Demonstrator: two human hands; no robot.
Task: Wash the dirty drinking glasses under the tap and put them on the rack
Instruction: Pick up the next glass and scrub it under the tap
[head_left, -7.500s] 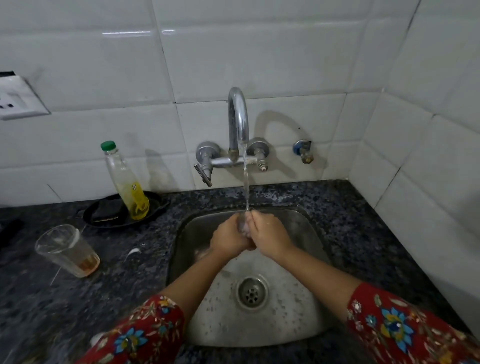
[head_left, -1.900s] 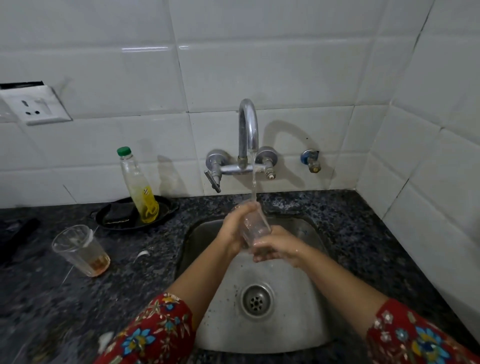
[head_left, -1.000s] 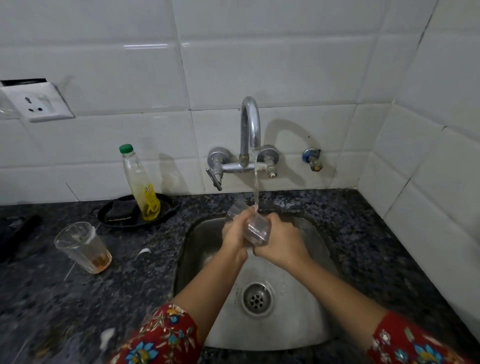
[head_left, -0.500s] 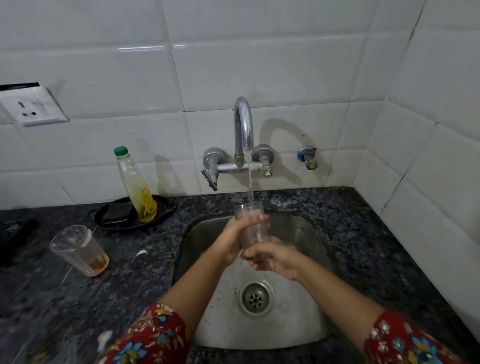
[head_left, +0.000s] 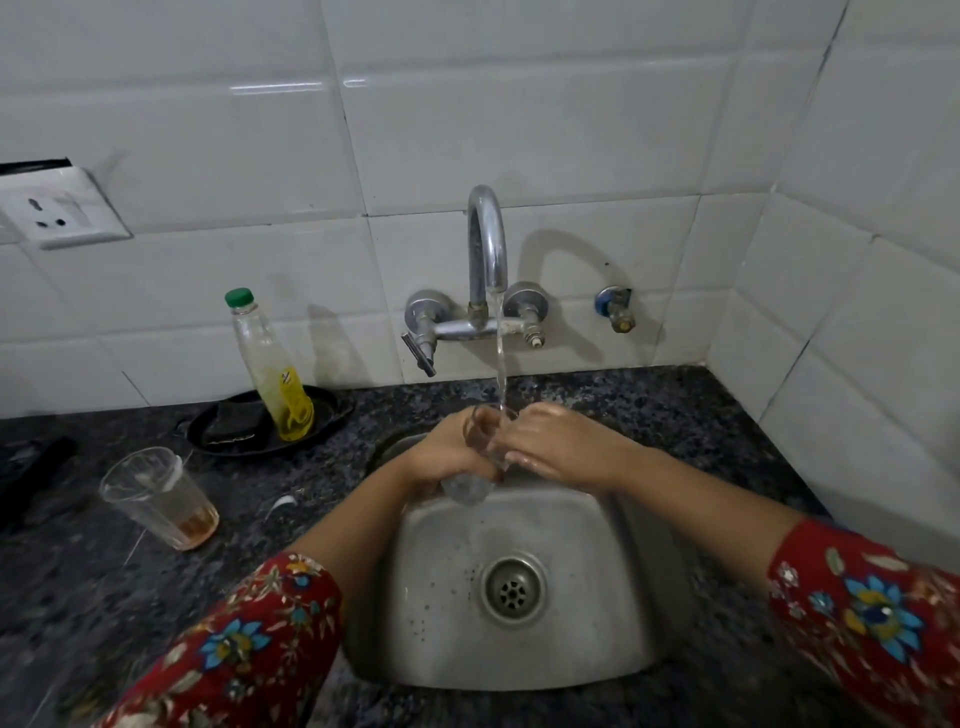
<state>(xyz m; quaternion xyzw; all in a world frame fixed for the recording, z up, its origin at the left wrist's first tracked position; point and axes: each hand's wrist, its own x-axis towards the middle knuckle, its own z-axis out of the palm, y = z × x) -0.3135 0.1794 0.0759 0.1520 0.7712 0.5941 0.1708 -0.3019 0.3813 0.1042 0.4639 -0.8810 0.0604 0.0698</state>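
A clear drinking glass (head_left: 470, 486) is held over the steel sink (head_left: 582, 639), directly under the running stream from the chrome tap (head_left: 487, 244). My left hand (head_left: 447, 452) wraps its left side and my right hand (head_left: 561, 447) grips it from the right, so only its base and part of the rim show. The water lands at the glass's rim between my fingers. A second glass (head_left: 161, 499) with a little brown liquid stands on the dark counter to the left. No rack is in view.
A bottle of yellow dish liquid (head_left: 272, 371) stands in a black tray (head_left: 223, 441) with a dark scrubber behind the left glass. A wall socket (head_left: 57, 210) sits at the far left. White tiled walls close the back and right side.
The glass was upright under the stream half a second ago; now both hands have closed round it and tipped its base towards me. My right hand moved up from under the glass to its side.
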